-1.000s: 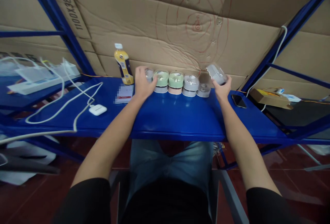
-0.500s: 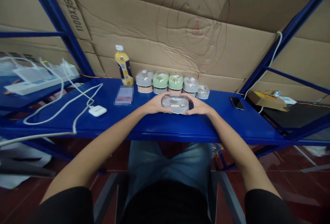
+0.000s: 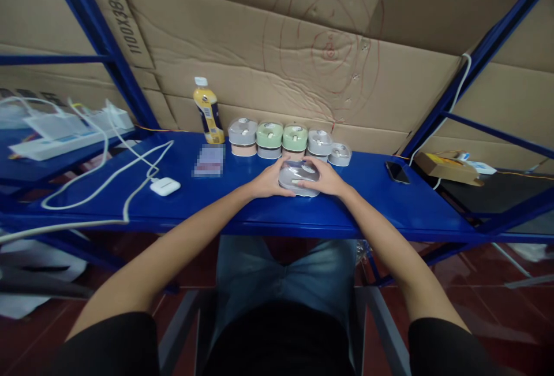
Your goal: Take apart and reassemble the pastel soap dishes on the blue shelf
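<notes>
The left hand [image 3: 269,182] and right hand [image 3: 328,178] clasp a clear-lidded gray case [image 3: 294,172] in their fingers, mid-bench [image 3: 367,197]; behind, four stacks [image 3: 269,136] stand two high, the rightmost case [image 3: 340,156] single.

1100X380X62, black print [image 3: 119,11], on cardboard [image 3: 109,18]

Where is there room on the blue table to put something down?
One bare patch of blue table lies between the right hand and the phone. Another lies between the white case and the left hand. Crowded: the back, with the bottle and box row; the left, with the cable; the middle, where both hands hold a gray box.
</notes>
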### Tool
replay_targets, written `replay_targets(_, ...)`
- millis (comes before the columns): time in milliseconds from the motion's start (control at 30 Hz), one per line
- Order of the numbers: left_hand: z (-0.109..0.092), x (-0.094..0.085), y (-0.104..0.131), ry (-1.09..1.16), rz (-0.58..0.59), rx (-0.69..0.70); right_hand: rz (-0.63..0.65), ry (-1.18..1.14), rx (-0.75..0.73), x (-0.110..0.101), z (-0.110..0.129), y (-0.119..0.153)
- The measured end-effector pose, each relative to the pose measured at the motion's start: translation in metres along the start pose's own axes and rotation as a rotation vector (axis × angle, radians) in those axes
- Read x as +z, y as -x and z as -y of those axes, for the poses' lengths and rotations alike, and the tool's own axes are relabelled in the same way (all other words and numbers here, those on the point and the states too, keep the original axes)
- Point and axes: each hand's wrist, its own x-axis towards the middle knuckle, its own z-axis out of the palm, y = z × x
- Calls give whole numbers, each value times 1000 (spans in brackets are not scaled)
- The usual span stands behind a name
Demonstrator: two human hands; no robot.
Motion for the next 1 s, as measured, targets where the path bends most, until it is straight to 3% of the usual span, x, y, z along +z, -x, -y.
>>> replay_targets(300, -7, -18, 3, -166, 31, 29, 27, 57, 271, -52, -39, 9)
replay_targets(467, -11, -20, 4, -145, 6, 5, 98, 186, 419, -66, -50, 12)
replay_targets(733, 8, -43, -2, -223, -184, -78, 173, 304, 385, -72, -63, 14)
replay_targets(867, 25, -56, -2, -283, -180, -185, 188, 293, 403, -72, -67, 13)
replay_targets(1000, 26, -58, -1, -248, -162, -146, 150, 265, 329, -71, -72, 13)
